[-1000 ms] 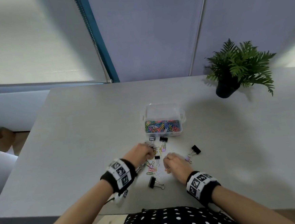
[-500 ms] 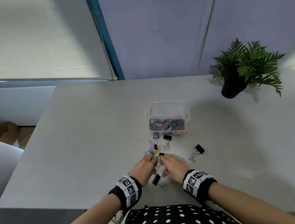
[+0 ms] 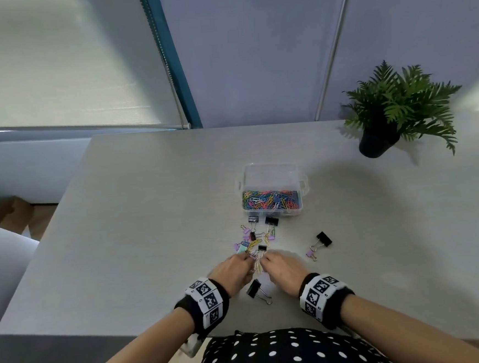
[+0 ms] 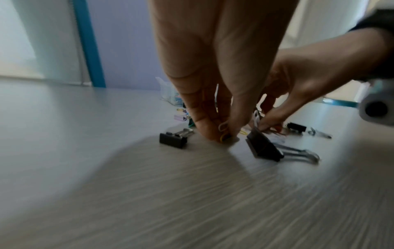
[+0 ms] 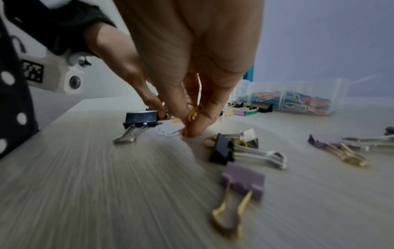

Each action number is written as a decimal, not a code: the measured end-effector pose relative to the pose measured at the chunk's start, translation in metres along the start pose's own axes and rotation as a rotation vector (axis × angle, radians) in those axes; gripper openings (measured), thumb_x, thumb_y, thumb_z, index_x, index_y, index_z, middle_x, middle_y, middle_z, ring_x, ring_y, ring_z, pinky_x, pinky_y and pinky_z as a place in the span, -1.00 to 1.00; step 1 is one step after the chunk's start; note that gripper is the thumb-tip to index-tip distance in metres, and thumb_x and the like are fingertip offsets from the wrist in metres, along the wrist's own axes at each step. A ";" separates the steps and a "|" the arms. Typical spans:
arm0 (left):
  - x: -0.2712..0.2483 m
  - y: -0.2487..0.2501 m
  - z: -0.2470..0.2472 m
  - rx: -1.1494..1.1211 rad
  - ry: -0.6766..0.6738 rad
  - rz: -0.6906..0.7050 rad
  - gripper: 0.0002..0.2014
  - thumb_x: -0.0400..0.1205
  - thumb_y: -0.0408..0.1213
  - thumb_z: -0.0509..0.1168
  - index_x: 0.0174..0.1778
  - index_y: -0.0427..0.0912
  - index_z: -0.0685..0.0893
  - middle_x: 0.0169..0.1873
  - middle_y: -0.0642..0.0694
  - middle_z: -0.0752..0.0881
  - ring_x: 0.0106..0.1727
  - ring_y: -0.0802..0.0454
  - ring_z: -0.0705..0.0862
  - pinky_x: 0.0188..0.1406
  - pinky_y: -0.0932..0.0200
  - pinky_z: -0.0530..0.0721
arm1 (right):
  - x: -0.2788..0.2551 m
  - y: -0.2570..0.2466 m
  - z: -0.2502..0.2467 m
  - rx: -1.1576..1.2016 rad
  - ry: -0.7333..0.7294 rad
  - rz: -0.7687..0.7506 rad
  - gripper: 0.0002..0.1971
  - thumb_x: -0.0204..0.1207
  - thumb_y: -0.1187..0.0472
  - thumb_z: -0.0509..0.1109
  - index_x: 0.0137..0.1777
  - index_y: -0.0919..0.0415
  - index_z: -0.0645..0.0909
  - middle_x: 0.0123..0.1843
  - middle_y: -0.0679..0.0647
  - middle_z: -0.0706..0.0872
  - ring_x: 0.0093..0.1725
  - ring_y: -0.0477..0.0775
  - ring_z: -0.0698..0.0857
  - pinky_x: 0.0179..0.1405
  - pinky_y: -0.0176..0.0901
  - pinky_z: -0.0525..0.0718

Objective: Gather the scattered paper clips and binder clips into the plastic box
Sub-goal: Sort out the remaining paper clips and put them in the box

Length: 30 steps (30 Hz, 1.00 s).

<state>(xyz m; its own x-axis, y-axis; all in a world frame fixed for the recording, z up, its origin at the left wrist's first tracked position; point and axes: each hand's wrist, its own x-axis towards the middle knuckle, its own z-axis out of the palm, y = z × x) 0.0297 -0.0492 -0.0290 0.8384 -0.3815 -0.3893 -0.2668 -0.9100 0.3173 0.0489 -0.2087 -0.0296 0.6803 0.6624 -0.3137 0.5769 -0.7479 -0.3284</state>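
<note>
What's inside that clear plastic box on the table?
The plastic box holds a heap of colourful paper clips. Whatever lies beneath the heap is covered, so binder clips inside cannot be ruled out.

the table (image 3: 138,218) is a pale matt laminate with a fine wood-grain streak, no shine to it. the plastic box (image 3: 270,173) is clear glossy plastic, see-through walls. paper clips (image 3: 271,200) inside look like coated wire in bright colours, smooth. the black binder clip (image 4: 264,148) has a dark painted metal body, slightly satin, with bare shiny steel wire handles. the lilac binder clip (image 5: 243,182) is matt pastel paint with gold-tone metal handles. wristbands (image 3: 207,301) look like black soft fabric with printed matt marker panels. the plant pot (image 3: 374,145) is matt black, leaves look plasticky.
</note>
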 end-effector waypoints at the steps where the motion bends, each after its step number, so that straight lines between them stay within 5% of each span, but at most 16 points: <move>1: 0.002 -0.003 0.000 -0.039 -0.010 -0.001 -0.85 0.60 -0.34 0.18 0.02 -0.26 0.58 0.06 -0.21 0.61 0.06 -0.20 0.64 0.09 -0.02 0.61 | 0.001 0.002 -0.001 0.029 -0.010 -0.007 -0.81 0.42 0.53 0.17 -0.09 0.26 0.48 -0.01 0.25 0.56 -0.10 0.20 0.53 -0.26 -0.09 0.38; 7: 0.006 -0.017 -0.021 -0.272 0.005 -0.088 -0.91 0.58 -0.29 0.30 -0.08 -0.24 0.63 -0.13 -0.10 0.63 -0.01 -0.06 0.67 0.02 0.24 0.55 | 0.005 0.032 -0.017 0.661 -0.100 0.179 -0.84 0.46 0.43 0.38 -0.29 0.20 0.55 -0.37 -0.02 0.63 -0.51 -0.24 0.66 -0.43 -0.45 0.63; 11: 0.013 -0.015 -0.053 -0.514 0.082 -0.148 -0.95 0.60 -0.32 0.29 -0.17 -0.12 0.56 -0.25 0.02 0.64 -0.24 0.14 0.65 -0.25 0.51 0.54 | 0.003 0.057 -0.051 1.039 0.007 0.254 -0.93 0.40 0.41 0.43 -0.21 0.26 0.61 -0.27 0.07 0.72 -0.33 -0.08 0.73 -0.24 -0.31 0.69; 16: 0.057 -0.009 -0.097 -0.631 0.175 -0.175 -0.84 0.62 -0.33 0.26 0.06 -0.30 0.62 -0.22 -0.05 0.68 -0.23 0.07 0.66 0.04 0.16 0.69 | 0.032 0.083 -0.098 1.221 0.286 0.379 -0.91 0.43 0.51 0.37 -0.22 0.35 0.60 -0.23 0.20 0.69 -0.29 0.06 0.70 -0.29 -0.37 0.74; 21: 0.101 -0.001 -0.124 -0.510 0.247 -0.225 -0.78 0.60 -0.35 0.26 0.13 -0.32 0.65 0.05 -0.26 0.72 0.07 -0.12 0.67 0.14 0.11 0.59 | 0.063 0.100 -0.107 1.387 0.405 0.511 -0.86 0.46 0.60 0.27 -0.27 0.44 0.56 -0.22 0.28 0.66 -0.26 0.14 0.71 -0.24 -0.28 0.76; 24: 0.107 -0.005 -0.121 -0.432 0.150 -0.215 -0.67 0.64 -0.31 0.22 0.32 -0.27 0.57 0.24 -0.24 0.67 0.28 -0.14 0.62 0.32 0.15 0.50 | 0.072 0.103 -0.100 1.289 0.371 0.582 -0.79 0.49 0.63 0.14 -0.10 0.51 0.61 -0.06 0.36 0.66 -0.16 0.17 0.71 -0.05 -0.15 0.76; 27: 0.094 -0.009 -0.112 -0.402 0.177 -0.155 -0.65 0.67 -0.38 0.15 0.40 -0.28 0.51 0.29 -0.25 0.65 0.33 -0.12 0.61 0.42 0.11 0.47 | 0.065 0.100 -0.098 0.927 0.336 0.512 -0.67 0.48 0.60 0.12 0.11 0.43 0.63 0.12 0.29 0.70 0.07 0.19 0.69 0.24 0.05 0.65; 30: 0.070 -0.013 -0.101 -0.429 0.283 -0.074 -0.72 0.67 -0.45 0.13 0.24 -0.31 0.63 0.17 -0.23 0.73 0.17 -0.04 0.68 0.31 0.16 0.54 | 0.046 0.082 -0.098 0.636 0.510 0.326 -0.73 0.49 0.58 0.16 0.02 0.43 0.66 0.01 0.18 0.73 0.00 0.07 0.67 0.13 -0.13 0.63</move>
<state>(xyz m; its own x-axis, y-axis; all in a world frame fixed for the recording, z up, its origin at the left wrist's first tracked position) 0.1399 -0.0477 0.0268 0.9590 -0.2064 -0.1941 -0.0329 -0.7616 0.6472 0.1719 -0.2433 0.0162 0.9742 0.2063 -0.0918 0.0607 -0.6307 -0.7737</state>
